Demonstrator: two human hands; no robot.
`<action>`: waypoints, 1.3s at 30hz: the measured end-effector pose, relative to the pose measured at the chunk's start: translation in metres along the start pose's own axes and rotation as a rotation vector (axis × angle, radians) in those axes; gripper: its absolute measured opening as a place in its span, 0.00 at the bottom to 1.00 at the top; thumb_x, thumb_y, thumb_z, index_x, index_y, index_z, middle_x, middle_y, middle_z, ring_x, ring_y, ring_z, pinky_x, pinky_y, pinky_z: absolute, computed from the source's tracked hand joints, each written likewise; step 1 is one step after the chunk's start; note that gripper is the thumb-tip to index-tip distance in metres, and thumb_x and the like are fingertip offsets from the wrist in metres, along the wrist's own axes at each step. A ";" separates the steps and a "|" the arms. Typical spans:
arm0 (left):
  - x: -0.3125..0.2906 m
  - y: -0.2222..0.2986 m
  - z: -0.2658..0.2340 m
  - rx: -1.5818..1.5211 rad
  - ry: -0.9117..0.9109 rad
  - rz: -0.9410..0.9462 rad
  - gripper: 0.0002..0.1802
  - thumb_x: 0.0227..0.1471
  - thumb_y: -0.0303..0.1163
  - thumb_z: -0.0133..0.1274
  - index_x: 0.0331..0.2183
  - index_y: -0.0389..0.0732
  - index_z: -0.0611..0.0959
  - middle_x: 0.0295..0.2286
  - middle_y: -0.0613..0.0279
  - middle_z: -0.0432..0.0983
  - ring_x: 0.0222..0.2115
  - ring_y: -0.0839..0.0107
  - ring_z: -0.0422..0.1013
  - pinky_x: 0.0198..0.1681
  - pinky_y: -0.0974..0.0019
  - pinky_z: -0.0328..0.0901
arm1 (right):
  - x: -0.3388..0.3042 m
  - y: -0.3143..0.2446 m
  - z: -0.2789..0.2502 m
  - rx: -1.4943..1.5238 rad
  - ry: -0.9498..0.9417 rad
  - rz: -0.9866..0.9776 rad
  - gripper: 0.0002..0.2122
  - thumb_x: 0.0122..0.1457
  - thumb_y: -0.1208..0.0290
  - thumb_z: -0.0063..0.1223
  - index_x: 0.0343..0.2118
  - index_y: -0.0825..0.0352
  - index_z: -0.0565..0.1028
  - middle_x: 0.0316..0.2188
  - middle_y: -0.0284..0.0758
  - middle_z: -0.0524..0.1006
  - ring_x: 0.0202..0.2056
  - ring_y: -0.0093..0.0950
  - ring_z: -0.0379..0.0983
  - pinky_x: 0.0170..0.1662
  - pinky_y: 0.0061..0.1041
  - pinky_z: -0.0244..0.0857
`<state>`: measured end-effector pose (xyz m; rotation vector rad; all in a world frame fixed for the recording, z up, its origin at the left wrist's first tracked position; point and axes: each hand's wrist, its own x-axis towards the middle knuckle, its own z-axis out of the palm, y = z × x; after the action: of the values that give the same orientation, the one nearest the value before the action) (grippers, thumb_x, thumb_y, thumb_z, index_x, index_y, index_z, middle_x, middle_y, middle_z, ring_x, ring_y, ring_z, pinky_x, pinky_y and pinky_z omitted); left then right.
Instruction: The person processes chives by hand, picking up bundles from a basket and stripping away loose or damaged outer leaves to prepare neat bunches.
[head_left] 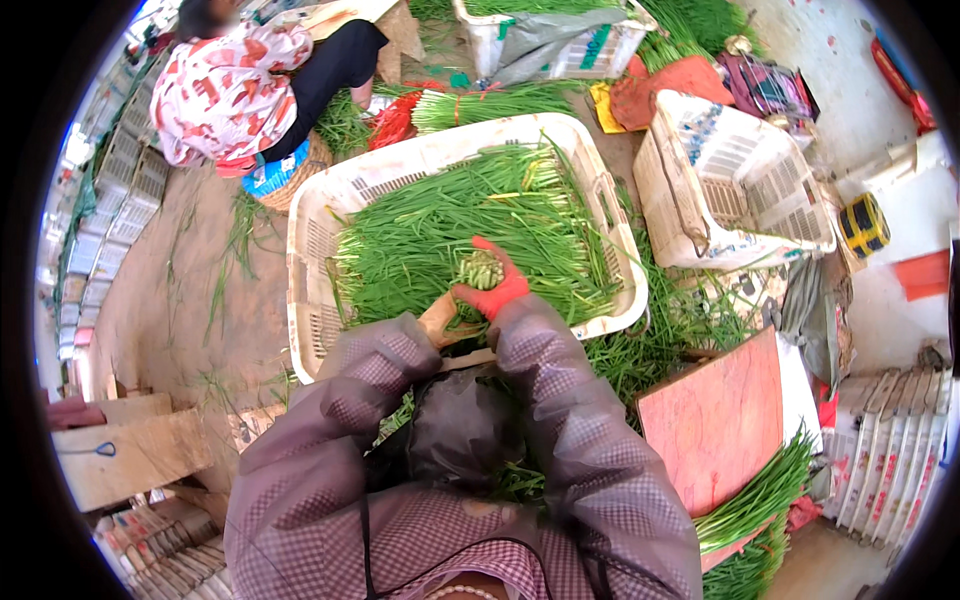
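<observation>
My right hand point(502, 288), in a red-orange glove, is closed around one side of a bunch of chives point(480, 269). The pale cut ends of its stems face up toward me. My left hand point(440, 320), tan-coloured, is curled at the near left of the same bunch, with its fingers partly hidden. Both hands are over the near side of a large white plastic crate point(307, 240), which holds a thick layer of long green chives point(430, 220). In the crate, the stems lie mostly sideways, with pale ends along the left and right.
An open white crate point(655, 190) stands to the right. Below it is a reddish board point(715, 420) with a chive pile point(765, 490) beside it. Loose chives point(640, 375) litter the floor. A person in a patterned top point(225, 90) sits at far left. Another filled crate point(555, 50) stands behind.
</observation>
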<state>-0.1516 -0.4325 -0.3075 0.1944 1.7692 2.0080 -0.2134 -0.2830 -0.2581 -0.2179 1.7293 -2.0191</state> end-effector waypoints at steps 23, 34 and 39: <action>-0.110 0.190 0.122 -0.099 -0.066 0.231 0.20 0.56 0.35 0.51 0.48 0.35 0.75 0.47 0.52 0.71 0.47 0.60 0.69 0.54 0.59 0.61 | -0.216 -0.160 -0.097 -0.254 0.537 -0.788 0.17 0.42 0.88 0.59 0.38 0.67 0.75 0.38 0.38 0.77 0.35 0.26 0.75 0.40 0.23 0.71; -0.136 0.095 0.249 -1.826 -0.981 -0.637 0.27 0.53 0.59 0.47 0.20 0.44 0.72 0.15 0.71 0.67 0.14 0.72 0.63 0.23 0.61 0.66 | -0.331 -0.128 0.010 -1.076 -0.403 -0.884 0.30 0.21 0.59 0.57 0.36 0.66 0.77 0.31 0.37 0.75 0.40 0.38 0.72 0.49 0.38 0.64; -0.136 0.133 0.240 -1.492 -0.967 -0.710 0.14 0.56 0.39 0.48 0.36 0.37 0.78 0.21 0.64 0.73 0.21 0.72 0.69 0.30 0.63 0.68 | -0.357 -0.162 0.033 -1.169 -0.416 -0.903 0.30 0.28 0.61 0.59 0.41 0.68 0.75 0.40 0.42 0.73 0.46 0.42 0.68 0.54 0.41 0.59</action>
<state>0.0320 -0.2825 -0.1137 0.0049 -0.3778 1.6523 0.0736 -0.1380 -0.0313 -1.8801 2.4950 -0.9028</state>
